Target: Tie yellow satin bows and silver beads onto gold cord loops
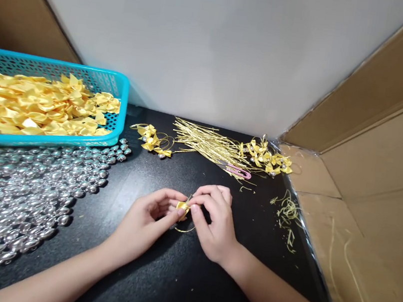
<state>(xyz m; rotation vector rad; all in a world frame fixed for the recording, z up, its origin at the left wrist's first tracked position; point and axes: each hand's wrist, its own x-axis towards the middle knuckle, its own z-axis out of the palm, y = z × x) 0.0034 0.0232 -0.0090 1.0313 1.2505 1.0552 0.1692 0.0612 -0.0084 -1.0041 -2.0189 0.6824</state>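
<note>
Between both hands, just above the black table (166,287), is a small yellow ribbon bow (182,206). My left hand (152,214) pinches the bow between thumb and fingers. My right hand (216,219) is closed at the bow's right side, its thumb and forefinger gripping a thin gold cord (185,230) that loops below. Part of the bow and cord is hidden by the fingertips. Whether a silver bell sits under the bow I cannot tell.
A turquoise basket (122,109) of yellow bows stands left, with many silver bells (35,202) before it. Behind my hands lie gold cords (210,142), a pink-handled thread snipper (238,171) and bow-and-bell pieces (267,156). Cord scraps (287,211) lie right, beside cardboard walls (389,133).
</note>
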